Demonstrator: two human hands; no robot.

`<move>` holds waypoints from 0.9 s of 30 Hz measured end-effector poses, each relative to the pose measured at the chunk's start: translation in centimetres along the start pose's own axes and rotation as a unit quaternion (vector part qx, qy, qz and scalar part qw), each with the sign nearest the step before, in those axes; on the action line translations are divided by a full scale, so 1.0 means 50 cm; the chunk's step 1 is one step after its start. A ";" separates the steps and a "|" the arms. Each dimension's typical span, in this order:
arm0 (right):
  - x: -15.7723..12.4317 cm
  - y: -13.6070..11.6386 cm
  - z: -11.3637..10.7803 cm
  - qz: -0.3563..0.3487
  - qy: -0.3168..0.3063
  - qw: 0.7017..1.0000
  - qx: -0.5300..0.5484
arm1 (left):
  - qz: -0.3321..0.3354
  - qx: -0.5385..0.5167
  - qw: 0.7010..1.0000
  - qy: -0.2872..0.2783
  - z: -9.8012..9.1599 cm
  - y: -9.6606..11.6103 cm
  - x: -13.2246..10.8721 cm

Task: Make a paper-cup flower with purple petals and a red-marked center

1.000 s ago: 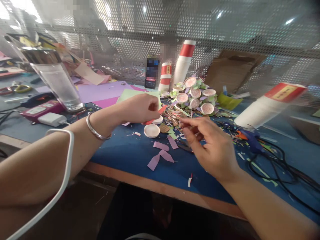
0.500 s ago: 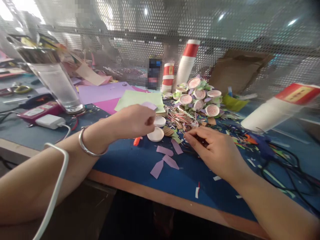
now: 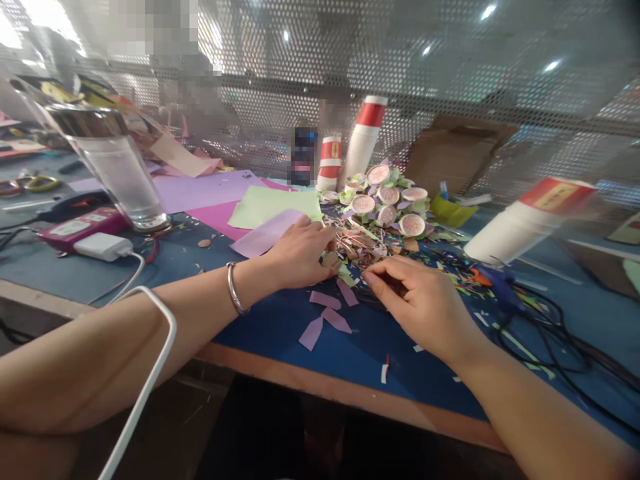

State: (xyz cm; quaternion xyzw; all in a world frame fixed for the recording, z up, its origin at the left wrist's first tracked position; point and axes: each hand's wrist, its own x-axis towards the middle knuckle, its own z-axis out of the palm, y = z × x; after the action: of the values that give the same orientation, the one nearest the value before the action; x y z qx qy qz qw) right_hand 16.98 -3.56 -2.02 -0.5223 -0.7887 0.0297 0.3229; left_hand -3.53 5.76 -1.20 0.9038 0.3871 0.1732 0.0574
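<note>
Small brown scrap (image 3: pixel 331 261) lay flat on blue mat (image 3: pixel 270 320), at near edge of tangled heap (image 3: pixel 361 241) of coloured paper slivers, three purple strips (image 3: pixel 327 313) scattered flat just in front

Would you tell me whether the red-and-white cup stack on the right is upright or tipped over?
Tipped over: the cup stack lies on its side on the blue table, red end pointing right.

Bench surroundings, craft station, behind and beside the work area

Perforated metal screen (image 3: pixel 400 60) at back; tall glass tumbler (image 3: pixel 117 170) far left, white charger (image 3: pixel 103 246) just below it; purple sheet (image 3: pixel 200 190) and green sheet (image 3: pixel 273 205) overlapping; upright stack of paper cups (image 3: pixel 367 137); cluster of round paper flowers (image 3: pixel 387 200); cardboard (image 3: pixel 450 157); black cables (image 3: pixel 550 327) at right.
</note>
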 end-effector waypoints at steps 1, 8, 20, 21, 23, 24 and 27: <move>0.000 0.000 -0.001 0.002 0.002 1.000 0.000 | 0.002 -0.018 1.000 -0.002 -0.002 0.000 0.001; 0.020 0.030 -0.060 0.060 -0.043 0.996 -0.052 | -0.029 -0.121 0.992 0.008 -0.009 -0.004 0.005; -0.050 0.228 -0.215 0.411 -0.009 0.896 -0.169 | 0.009 -0.335 0.931 0.144 -0.042 -0.013 -0.002; -0.059 0.243 -0.211 0.434 0.000 0.889 -0.148 | 0.001 -0.353 0.926 0.135 -0.040 -0.013 -0.002; -0.072 0.266 -0.201 0.462 0.017 0.882 -0.086 | -0.024 -0.379 0.917 0.123 -0.033 -0.013 0.000; -0.076 0.272 -0.197 0.467 0.030 0.882 -0.054 | -0.037 -0.388 0.914 0.116 -0.030 -0.012 0.001; -0.081 0.269 -0.191 0.445 0.094 0.890 0.022 | -0.064 -0.410 0.906 0.084 -0.022 -0.011 0.000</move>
State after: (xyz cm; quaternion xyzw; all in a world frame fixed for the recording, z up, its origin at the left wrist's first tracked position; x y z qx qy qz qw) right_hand 33.96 -3.66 -1.56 -0.8116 -0.4390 0.1384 0.3598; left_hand -4.30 6.11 -0.32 0.7559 0.3423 0.3880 0.4011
